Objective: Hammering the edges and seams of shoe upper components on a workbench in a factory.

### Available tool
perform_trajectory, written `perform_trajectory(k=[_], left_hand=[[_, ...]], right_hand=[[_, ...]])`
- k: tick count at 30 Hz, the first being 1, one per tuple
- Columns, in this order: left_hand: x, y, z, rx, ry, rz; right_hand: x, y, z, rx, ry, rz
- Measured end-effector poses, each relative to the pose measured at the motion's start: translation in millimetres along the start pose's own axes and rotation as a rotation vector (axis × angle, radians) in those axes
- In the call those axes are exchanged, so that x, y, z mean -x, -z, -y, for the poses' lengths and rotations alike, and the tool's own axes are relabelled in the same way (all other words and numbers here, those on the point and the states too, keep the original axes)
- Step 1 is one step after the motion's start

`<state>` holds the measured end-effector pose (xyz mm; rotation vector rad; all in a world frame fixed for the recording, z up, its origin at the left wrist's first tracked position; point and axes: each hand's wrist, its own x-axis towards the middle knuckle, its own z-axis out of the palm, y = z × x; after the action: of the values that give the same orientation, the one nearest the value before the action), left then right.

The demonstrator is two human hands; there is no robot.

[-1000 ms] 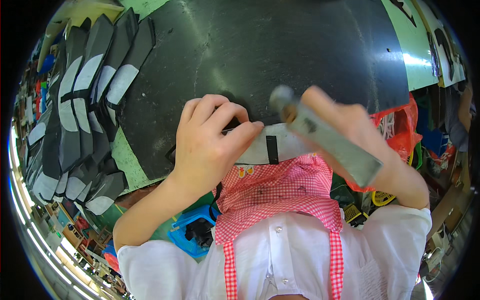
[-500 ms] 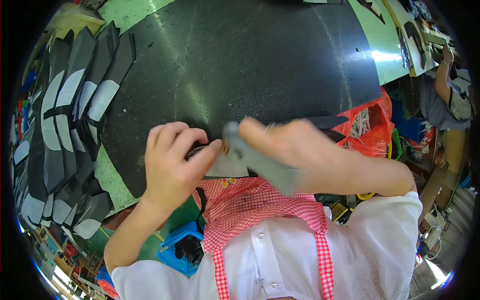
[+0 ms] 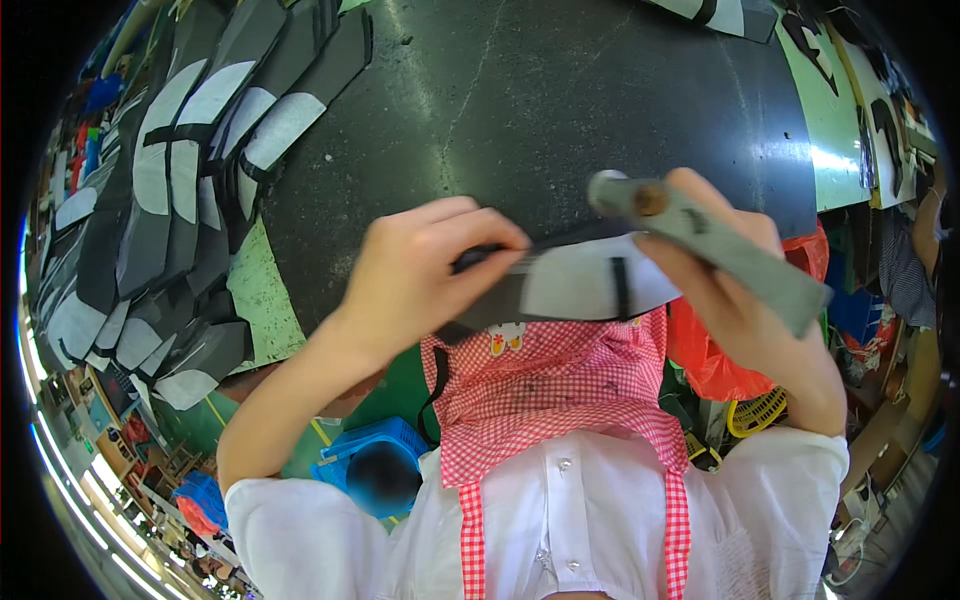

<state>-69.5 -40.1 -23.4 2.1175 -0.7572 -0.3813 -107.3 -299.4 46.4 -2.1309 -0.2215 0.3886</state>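
My left hand (image 3: 425, 265) pinches the upper edge of a flat dark grey piece with a white patch and a black band (image 3: 580, 285). The piece lies at the near edge of the black work surface, against my apron. In my right hand (image 3: 715, 295) is a hammer (image 3: 745, 255) with a grey metal head and a round face; a wooden handle end shows in the head. The hammer is raised over the right end of the piece, apart from my left fingertips. My right fingers hide that end of the piece.
Stacks of similar grey and white pieces (image 3: 200, 140) stand along the left. The black surface (image 3: 480, 130) stretches ahead. Below the table edge are a blue basket (image 3: 335, 455), a red plastic bag (image 3: 700, 350) and a yellow basket (image 3: 757, 412). Another similar piece (image 3: 735, 15) lies at the far edge.
The hammer has moved up and right, away from my left fingertips. My left hand has shifted right in the picture, and more of the piece shows between my hands. The whole view has shifted too.
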Motion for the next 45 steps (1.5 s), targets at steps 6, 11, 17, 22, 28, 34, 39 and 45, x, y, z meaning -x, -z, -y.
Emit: perform_trajectory(k=[6,11,17,22,28,34,39,45], left_hand=[[-36,-33,-25,-0.248,-0.210,-0.055],[-32,-28,-8,-0.356,-0.444,-0.137],[-34,-10,-6,-0.204,-0.162,0.082],[-35,-3,-4,-0.259,-0.324,0.011],[-23,-4,-2,-0.386,-0.411,-0.018],[-4,-9,4,-0.226,-0.160,-0.159],[6,-18,0,-0.326,-0.197,-0.206],[14,-30,-3,-0.581,-0.339,-0.272]], right_hand=[[29,12,-21,0.041,-0.053,0.095],[20,10,-22,0.011,-0.055,0.084],[10,5,-24,0.091,-0.029,0.247],[12,-5,-20,0.121,-0.042,0.245],[3,-7,-20,0.064,-0.009,0.150],[8,-19,-21,0.001,-0.031,0.232],[3,-18,-15,0.111,0.092,0.157],[2,-21,-16,0.122,0.147,0.142]])
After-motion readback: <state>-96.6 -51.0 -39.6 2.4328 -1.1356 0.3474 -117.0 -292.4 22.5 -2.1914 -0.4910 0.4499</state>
